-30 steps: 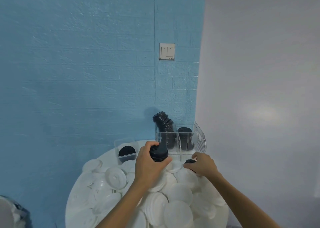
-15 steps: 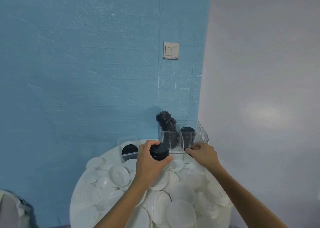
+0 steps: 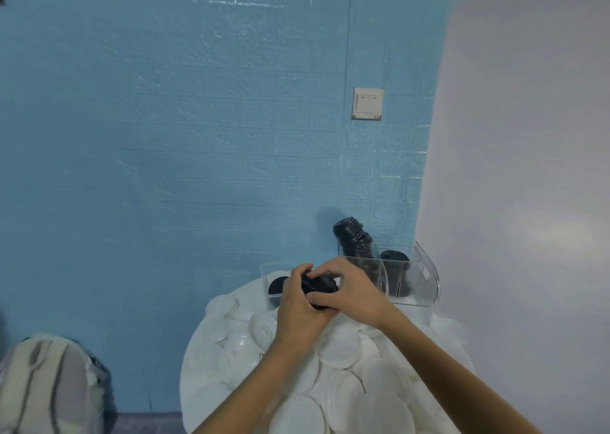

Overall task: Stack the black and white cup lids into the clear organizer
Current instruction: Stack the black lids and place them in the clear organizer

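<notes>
My left hand (image 3: 298, 308) grips a short stack of black lids (image 3: 319, 287) above the white round table (image 3: 204, 361). My right hand (image 3: 350, 291) has come across and its fingers curl over the top and near side of the same stack. Behind them stands the clear organizer (image 3: 424, 281), holding a tall leaning stack of black lids (image 3: 355, 240) and a lower black stack (image 3: 394, 258). Several white lids (image 3: 340, 351) lie loose over the table.
A small clear bin (image 3: 265, 275) with one black lid (image 3: 277, 285) sits left of the organizer. A blue brick-textured wall with a light switch (image 3: 368, 103) stands close behind; a white wall is on the right. A grey-white backpack (image 3: 46, 387) lies on the floor, lower left.
My right hand left the organizer's front and moved left onto the black stack in my left hand. The camera swung left and tilted, bringing the backpack further into view.
</notes>
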A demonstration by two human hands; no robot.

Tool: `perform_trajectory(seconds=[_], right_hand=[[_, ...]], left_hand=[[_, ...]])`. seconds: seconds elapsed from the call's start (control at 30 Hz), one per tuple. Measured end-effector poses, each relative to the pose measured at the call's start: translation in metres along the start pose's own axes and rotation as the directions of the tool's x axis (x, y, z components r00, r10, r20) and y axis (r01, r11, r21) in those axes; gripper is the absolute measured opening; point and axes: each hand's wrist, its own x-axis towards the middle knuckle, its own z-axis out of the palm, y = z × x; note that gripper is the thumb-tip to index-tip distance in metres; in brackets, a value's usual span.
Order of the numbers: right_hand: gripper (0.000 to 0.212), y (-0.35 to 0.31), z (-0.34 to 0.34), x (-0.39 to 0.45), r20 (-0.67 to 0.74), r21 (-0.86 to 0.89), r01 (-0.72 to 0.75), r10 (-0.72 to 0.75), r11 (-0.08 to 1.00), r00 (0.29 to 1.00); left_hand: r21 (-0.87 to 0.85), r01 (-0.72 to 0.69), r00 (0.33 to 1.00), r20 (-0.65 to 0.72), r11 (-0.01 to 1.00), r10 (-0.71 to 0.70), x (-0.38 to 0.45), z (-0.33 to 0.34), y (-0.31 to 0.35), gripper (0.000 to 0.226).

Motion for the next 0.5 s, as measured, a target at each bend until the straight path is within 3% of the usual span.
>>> perform_trajectory(seconds=[0.2, 0.27, 0.37, 0.43, 0.5], right_hand=[[0.031, -0.009, 0.020, 0.025, 0.168, 0.035, 0.072, -0.077, 0.997, 0.983], [0.020, -0.015, 0.024, 0.041, 0.211, 0.108, 0.013, -0.036, 0.994, 0.977], [0.019, -0.010, 0.040, 0.077, 0.104, 0.226, -0.136, 0.115, 0.965, 0.988], [0.019, 0.004, 0.056, 0.102, 0.040, 0.141, -0.200, 0.196, 0.970, 0.980], [0.021, 0.023, 0.073, 0.124, 0.066, -0.163, -0.207, 0.220, 0.965, 0.973]], left_hand=[[0.010, 0.039, 0.995, -0.094, 0.999, -0.038, 0.009, -0.033, -0.014, 0.059], [0.043, 0.048, 0.991, -0.128, 0.998, -0.042, 0.015, -0.045, -0.020, 0.059], [0.081, 0.065, 0.983, -0.179, 0.995, -0.049, 0.025, -0.064, -0.029, 0.066], [0.078, 0.086, 0.977, -0.203, 0.993, -0.069, 0.031, -0.076, -0.037, 0.069], [0.075, 0.095, 0.973, -0.219, 0.993, -0.077, 0.035, -0.086, -0.045, 0.069]])
